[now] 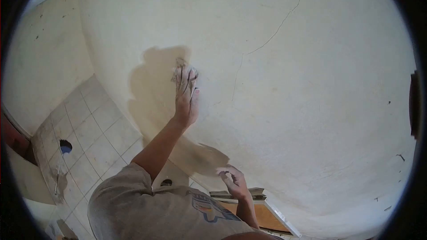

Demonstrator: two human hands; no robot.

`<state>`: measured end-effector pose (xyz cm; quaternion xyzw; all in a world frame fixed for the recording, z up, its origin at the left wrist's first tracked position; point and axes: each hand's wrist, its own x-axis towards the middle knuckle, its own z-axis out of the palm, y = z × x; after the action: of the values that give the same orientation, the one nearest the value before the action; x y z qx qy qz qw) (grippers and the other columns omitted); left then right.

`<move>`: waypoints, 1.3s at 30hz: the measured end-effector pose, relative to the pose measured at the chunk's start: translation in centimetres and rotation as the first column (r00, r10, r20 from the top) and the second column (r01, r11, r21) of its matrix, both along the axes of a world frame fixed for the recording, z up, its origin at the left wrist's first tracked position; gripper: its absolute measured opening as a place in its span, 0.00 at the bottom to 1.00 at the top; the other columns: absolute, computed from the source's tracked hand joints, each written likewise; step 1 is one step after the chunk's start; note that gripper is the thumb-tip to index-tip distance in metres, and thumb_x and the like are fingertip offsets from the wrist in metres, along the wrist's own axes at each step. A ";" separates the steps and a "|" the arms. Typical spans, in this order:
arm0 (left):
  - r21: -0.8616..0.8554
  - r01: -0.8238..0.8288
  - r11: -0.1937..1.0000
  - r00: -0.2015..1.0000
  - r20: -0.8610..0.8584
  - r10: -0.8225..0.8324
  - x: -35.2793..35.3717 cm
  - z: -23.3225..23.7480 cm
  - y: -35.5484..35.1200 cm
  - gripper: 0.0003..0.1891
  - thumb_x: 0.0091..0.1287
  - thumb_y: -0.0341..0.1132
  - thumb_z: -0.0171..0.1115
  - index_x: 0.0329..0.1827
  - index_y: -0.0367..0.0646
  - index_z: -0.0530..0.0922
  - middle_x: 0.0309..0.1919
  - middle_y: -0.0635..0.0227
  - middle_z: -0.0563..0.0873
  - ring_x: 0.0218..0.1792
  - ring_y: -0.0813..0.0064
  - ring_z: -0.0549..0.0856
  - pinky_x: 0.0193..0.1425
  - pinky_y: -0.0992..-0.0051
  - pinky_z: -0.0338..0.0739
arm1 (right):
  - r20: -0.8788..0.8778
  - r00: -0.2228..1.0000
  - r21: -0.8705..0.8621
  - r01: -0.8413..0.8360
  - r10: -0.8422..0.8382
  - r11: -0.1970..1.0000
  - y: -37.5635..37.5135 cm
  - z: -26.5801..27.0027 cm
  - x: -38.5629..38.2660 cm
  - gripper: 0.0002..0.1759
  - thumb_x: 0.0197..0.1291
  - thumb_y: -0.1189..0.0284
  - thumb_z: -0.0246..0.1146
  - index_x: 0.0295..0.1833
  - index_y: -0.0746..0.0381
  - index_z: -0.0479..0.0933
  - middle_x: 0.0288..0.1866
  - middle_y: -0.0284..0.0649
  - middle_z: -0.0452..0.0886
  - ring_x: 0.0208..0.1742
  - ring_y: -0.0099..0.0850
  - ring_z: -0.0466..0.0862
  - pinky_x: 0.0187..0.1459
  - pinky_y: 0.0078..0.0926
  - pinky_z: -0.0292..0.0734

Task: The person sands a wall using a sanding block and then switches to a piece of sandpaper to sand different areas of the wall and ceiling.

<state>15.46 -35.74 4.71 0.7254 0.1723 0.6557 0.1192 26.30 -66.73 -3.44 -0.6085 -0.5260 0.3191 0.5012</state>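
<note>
My left hand [186, 93] is raised high against the pale plastered wall [311, 120], fingers pointing up and whitened with dust. Pressed between its fingers and the wall is a crumpled greyish piece [180, 62], whose edges stick out past the fingertips; I cannot tell whether it is cloth or abrasive paper. Lower down, my right hand [233, 180] hangs in front of my shirt, near the wall. Its dusty fingers are loosely bent and apart, with nothing in them.
A thin crack [280, 26] runs down the wall to the right of my left hand. At left are pale square tiles [98, 129] with a round hole [66, 146]. Below my right hand sits a white-framed orange-brown panel [278, 215]. A dark object [414, 106] shows at the right edge.
</note>
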 end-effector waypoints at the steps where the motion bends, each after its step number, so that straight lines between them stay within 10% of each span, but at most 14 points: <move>1: 0.001 0.018 1.000 1.000 0.008 -0.018 0.2 -0.8 -0.2 0.26 0.78 0.28 0.45 0.78 0.30 0.67 0.85 0.43 0.56 0.85 0.39 0.50 0.87 0.49 0.42 | 0.041 0.999 0.021 -0.013 0.012 1.000 0.2 0.5 0.4 0.13 0.70 0.77 0.62 0.56 0.65 0.85 0.47 0.38 0.87 0.49 0.28 0.83 0.56 0.27 0.76; 10: -0.282 0.061 0.957 0.989 -0.111 -0.096 -1.2 -21.4 -4.6 0.26 0.80 0.28 0.45 0.79 0.28 0.64 0.84 0.43 0.58 0.84 0.40 0.54 0.86 0.46 0.49 | -0.012 0.993 -0.052 -0.121 0.121 0.991 0.2 1.7 1.4 0.17 0.67 0.80 0.59 0.58 0.64 0.85 0.48 0.39 0.87 0.49 0.27 0.82 0.56 0.28 0.77; 16: 0.044 -0.041 0.998 0.998 0.054 0.039 0.5 -7.2 0.6 0.26 0.76 0.24 0.49 0.77 0.28 0.67 0.83 0.44 0.61 0.84 0.36 0.55 0.86 0.46 0.49 | 0.160 0.966 0.028 -0.212 0.205 0.977 1.1 0.1 2.1 0.17 0.65 0.81 0.59 0.58 0.64 0.84 0.48 0.38 0.88 0.50 0.27 0.84 0.56 0.27 0.78; 21: 0.106 0.023 0.994 0.978 0.204 -0.044 1.5 3.4 0.8 0.23 0.79 0.24 0.47 0.76 0.30 0.68 0.82 0.47 0.64 0.84 0.40 0.55 0.86 0.51 0.51 | -0.036 0.987 -0.015 -0.155 0.154 0.988 2.7 1.1 1.9 0.15 0.66 0.80 0.60 0.55 0.67 0.84 0.46 0.38 0.88 0.50 0.27 0.85 0.56 0.27 0.78; 25: -0.207 0.694 0.690 0.601 0.694 -0.397 3.5 -6.0 -0.2 0.22 0.82 0.24 0.46 0.76 0.27 0.67 0.83 0.46 0.58 0.84 0.45 0.56 0.85 0.57 0.57 | -0.066 0.993 0.093 -0.095 0.102 0.991 3.0 1.1 1.5 0.11 0.70 0.77 0.62 0.53 0.68 0.85 0.47 0.38 0.89 0.50 0.26 0.85 0.55 0.26 0.79; 27: -0.218 0.402 0.889 0.860 0.422 -0.285 2.1 -12.7 -2.1 0.22 0.82 0.23 0.46 0.77 0.26 0.65 0.84 0.46 0.54 0.83 0.50 0.57 0.85 0.58 0.60 | -0.225 0.974 -0.007 -0.016 0.014 1.000 2.4 -1.3 1.8 0.10 0.70 0.77 0.64 0.53 0.68 0.85 0.47 0.38 0.89 0.49 0.26 0.86 0.55 0.26 0.79; 28: 0.079 -0.092 0.993 0.991 -0.088 0.099 1.0 -14.6 -1.8 0.24 0.82 0.24 0.46 0.79 0.28 0.63 0.84 0.47 0.53 0.83 0.53 0.58 0.85 0.58 0.61 | -0.306 0.951 -0.060 0.023 -0.040 0.998 1.7 -3.4 2.2 0.10 0.70 0.76 0.64 0.52 0.68 0.85 0.47 0.38 0.89 0.49 0.26 0.86 0.54 0.26 0.79; 29: 0.083 -0.068 0.994 0.993 -0.091 0.076 1.3 -14.1 -0.5 0.24 0.82 0.24 0.48 0.79 0.28 0.63 0.84 0.47 0.54 0.83 0.52 0.58 0.85 0.58 0.61 | -0.071 0.997 -0.018 0.025 -0.026 1.000 1.6 -6.4 3.3 0.09 0.70 0.77 0.65 0.52 0.68 0.85 0.45 0.38 0.89 0.47 0.26 0.86 0.53 0.26 0.80; 34: -0.014 -0.009 1.000 0.997 -0.082 0.008 -0.6 -10.6 0.3 0.27 0.80 0.26 0.53 0.81 0.30 0.62 0.83 0.47 0.59 0.83 0.46 0.59 0.84 0.56 0.61 | -0.174 0.982 -0.124 0.044 -0.066 0.991 2.0 -5.8 2.1 0.08 0.70 0.78 0.65 0.51 0.67 0.85 0.43 0.38 0.89 0.47 0.26 0.86 0.52 0.26 0.81; 35: -0.346 0.470 0.812 0.839 0.460 -0.290 -0.2 -6.9 -0.1 0.24 0.81 0.28 0.52 0.78 0.28 0.66 0.81 0.45 0.62 0.83 0.43 0.59 0.84 0.55 0.61 | -0.195 0.979 -0.115 0.040 -0.062 0.993 2.4 -6.0 2.3 0.08 0.70 0.79 0.65 0.51 0.67 0.85 0.43 0.38 0.89 0.47 0.25 0.86 0.52 0.26 0.81; 37: -0.292 0.633 0.717 0.703 0.606 -0.373 0.0 -1.0 2.6 0.21 0.82 0.30 0.48 0.74 0.30 0.72 0.80 0.45 0.66 0.83 0.41 0.59 0.84 0.51 0.60 | -0.225 0.972 -0.109 0.044 -0.068 0.993 2.9 -5.8 2.3 0.07 0.70 0.79 0.64 0.50 0.67 0.85 0.43 0.37 0.89 0.47 0.25 0.86 0.52 0.26 0.80; 39: -0.011 0.224 0.975 0.966 0.132 -0.220 -0.8 1.8 4.2 0.21 0.82 0.32 0.45 0.72 0.35 0.77 0.79 0.46 0.69 0.83 0.41 0.60 0.84 0.47 0.57 | -0.238 0.967 -0.121 0.067 -0.095 0.990 3.7 -4.4 1.8 0.07 0.71 0.79 0.63 0.50 0.67 0.85 0.44 0.37 0.89 0.48 0.24 0.85 0.53 0.25 0.80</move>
<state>14.61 -31.57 6.52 0.6943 0.0903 0.6818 0.2121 28.12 -63.02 -7.81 -0.6130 -0.4165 0.3994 0.5396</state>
